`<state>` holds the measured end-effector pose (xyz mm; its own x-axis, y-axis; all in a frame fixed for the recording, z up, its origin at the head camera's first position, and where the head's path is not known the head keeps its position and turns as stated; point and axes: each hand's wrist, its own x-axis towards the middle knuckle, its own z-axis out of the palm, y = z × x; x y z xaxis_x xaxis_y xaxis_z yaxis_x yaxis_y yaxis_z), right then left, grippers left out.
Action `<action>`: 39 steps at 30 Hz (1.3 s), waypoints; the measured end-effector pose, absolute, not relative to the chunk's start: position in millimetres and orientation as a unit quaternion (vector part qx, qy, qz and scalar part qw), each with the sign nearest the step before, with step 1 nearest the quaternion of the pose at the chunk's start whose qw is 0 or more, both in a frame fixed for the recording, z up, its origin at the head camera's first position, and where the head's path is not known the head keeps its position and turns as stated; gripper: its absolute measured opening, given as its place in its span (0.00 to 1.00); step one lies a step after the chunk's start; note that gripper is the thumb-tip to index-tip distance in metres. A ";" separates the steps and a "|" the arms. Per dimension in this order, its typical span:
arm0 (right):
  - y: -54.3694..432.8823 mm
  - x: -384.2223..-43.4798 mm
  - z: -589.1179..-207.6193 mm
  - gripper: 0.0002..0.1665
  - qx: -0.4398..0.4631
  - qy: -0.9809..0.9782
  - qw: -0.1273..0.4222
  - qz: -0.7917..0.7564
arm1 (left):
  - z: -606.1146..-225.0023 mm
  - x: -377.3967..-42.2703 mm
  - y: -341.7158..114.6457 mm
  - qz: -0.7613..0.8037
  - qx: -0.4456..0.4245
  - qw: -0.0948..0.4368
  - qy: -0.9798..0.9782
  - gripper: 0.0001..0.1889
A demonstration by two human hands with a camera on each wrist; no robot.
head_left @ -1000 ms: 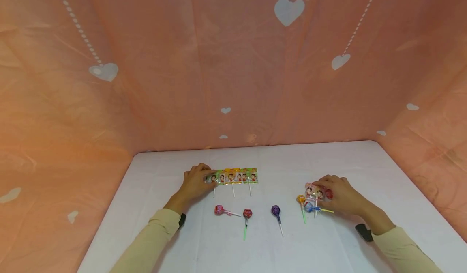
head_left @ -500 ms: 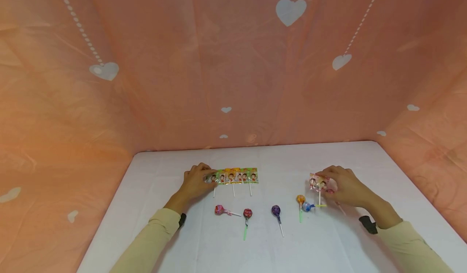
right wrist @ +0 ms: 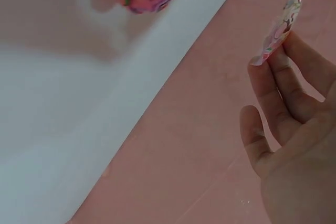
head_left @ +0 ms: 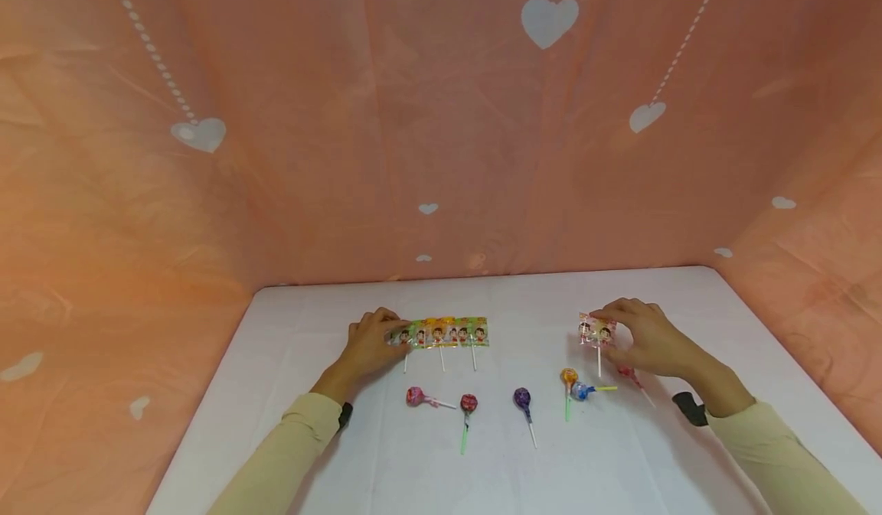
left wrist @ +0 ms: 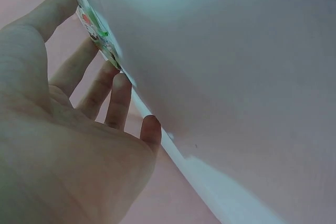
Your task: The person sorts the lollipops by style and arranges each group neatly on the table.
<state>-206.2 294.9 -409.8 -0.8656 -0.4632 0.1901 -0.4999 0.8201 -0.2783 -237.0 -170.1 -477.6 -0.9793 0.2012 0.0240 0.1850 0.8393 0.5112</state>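
Observation:
My right hand (head_left: 648, 339) pinches a flat lollipop in a pink printed wrapper (head_left: 596, 330), its white stick pointing down, held up above the white table. The wrapper (right wrist: 281, 27) shows edge-on between thumb and fingers in the right wrist view. My left hand (head_left: 372, 343) holds the left end of a row of flat-wrapped lollipops. This row has a green one (head_left: 406, 334) under the thumb, an orange one (head_left: 438, 333) in the middle and another green one (head_left: 479, 333) at the right. In the left wrist view the fingertips (left wrist: 94, 43) meet the green wrapper's edge.
Ball lollipops lie on the white table (head_left: 344, 454): pink (head_left: 415, 396), red (head_left: 468, 402), purple (head_left: 522, 399), orange (head_left: 568, 376) and blue (head_left: 582, 392). A pinkish-red ball lollipop (head_left: 628, 373) lies partly under the right hand. Pink cloth (head_left: 468, 155) hangs behind and at both sides.
My right hand has lifted the pink-wrapped lollipop up and away from the orange and blue ball lollipops, then shifted slightly left. The left hand has stayed in place on the row.

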 end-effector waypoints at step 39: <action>177.0 -263.4 -409.9 0.34 0.289 -0.938 0.042 0.188 | -475.6 -236.3 -168.5 0.273 0.105 0.014 0.956 0.25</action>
